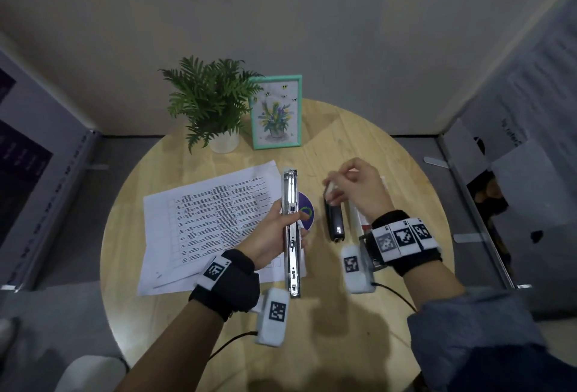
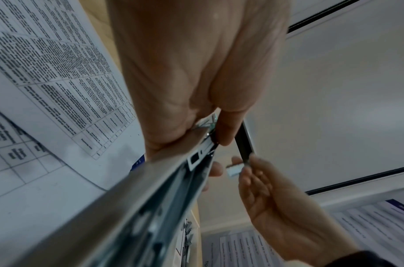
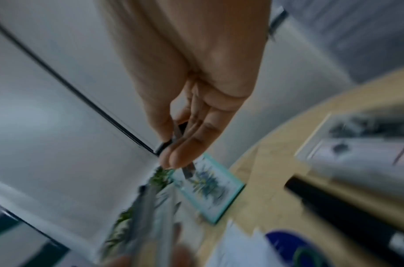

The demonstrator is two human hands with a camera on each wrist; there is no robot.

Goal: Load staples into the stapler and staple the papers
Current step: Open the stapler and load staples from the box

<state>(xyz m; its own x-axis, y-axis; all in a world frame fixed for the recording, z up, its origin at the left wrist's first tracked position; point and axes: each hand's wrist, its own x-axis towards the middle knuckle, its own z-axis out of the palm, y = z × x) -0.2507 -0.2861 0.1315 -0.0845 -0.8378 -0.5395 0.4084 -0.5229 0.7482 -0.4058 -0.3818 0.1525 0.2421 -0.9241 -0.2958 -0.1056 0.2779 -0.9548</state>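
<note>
Left hand [image 1: 274,232] grips the opened stapler [image 1: 291,229] over the papers [image 1: 206,220]. Right hand [image 1: 356,188] pinches a staple strip [image 2: 234,169] above the tabletop [image 1: 359,148].

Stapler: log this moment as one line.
left hand: holds open stapler | right hand: pinches staples | papers: unstapled

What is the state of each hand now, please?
Left hand: closed, gripping the opened stapler.
Right hand: closed, pinching a small staple strip in its fingertips.
</note>
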